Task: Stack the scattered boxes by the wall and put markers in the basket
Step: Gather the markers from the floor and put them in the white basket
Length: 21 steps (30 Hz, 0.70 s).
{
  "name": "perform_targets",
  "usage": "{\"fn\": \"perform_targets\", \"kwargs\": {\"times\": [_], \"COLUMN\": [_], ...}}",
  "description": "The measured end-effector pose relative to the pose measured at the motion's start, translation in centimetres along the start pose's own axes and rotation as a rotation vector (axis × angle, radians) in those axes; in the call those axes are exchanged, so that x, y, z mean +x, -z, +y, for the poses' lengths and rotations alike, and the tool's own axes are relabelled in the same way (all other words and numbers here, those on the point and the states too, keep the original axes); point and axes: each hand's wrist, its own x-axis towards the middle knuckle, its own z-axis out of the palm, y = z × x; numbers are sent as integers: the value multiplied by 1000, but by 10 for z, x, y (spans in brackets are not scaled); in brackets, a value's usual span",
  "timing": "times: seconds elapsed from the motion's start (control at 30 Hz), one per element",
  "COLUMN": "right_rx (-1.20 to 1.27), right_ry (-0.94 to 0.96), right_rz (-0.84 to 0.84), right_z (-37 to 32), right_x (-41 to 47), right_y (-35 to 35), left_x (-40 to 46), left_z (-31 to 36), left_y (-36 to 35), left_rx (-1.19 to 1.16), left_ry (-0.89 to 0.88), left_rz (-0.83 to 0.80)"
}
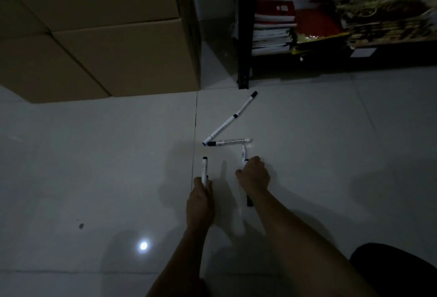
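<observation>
White markers lie on the pale tile floor (94, 154), and we are picking them up. Our left hand (201, 198) is wrapped around one marker (204, 169), which sticks up past our fingers. Our right hand (254, 176) is curled over a second marker (243, 153); its tip pokes out in front of the knuckles and a dark end shows behind the wrist, so we think this hand is closing on it or already holding it.

Three more are loose. One flat marker (230, 142) lies just in front of our right hand. Beyond it, a slanted marker (220, 131) and a far marker (246, 103) make a line going away from us, end to end.

Brown cardboard boxes (106, 55) sit stacked ahead of our left hand. A dark shelf (243, 36) with books (272, 36) stands ahead of our right hand. We cannot see the basket.

To do this well, we should grip each marker near its middle so it does not slip. The room is dim, so we should reach slowly for the nearest one and lift, not push, or it may roll away.
</observation>
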Motion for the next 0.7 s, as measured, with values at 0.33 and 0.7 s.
{"fn": "perform_targets", "kwargs": {"times": [0.33, 0.7], "right_rx": [370, 830], "right_ry": [-165, -49], "right_rz": [-113, 98], "right_z": [-14, -35], "right_x": [-10, 4], "right_y": [19, 112], "left_x": [62, 71], "left_z": [66, 180], "left_y": [41, 36], "left_rx": [-86, -492], "left_ry": [-110, 103], "left_rz": [-7, -180]}}
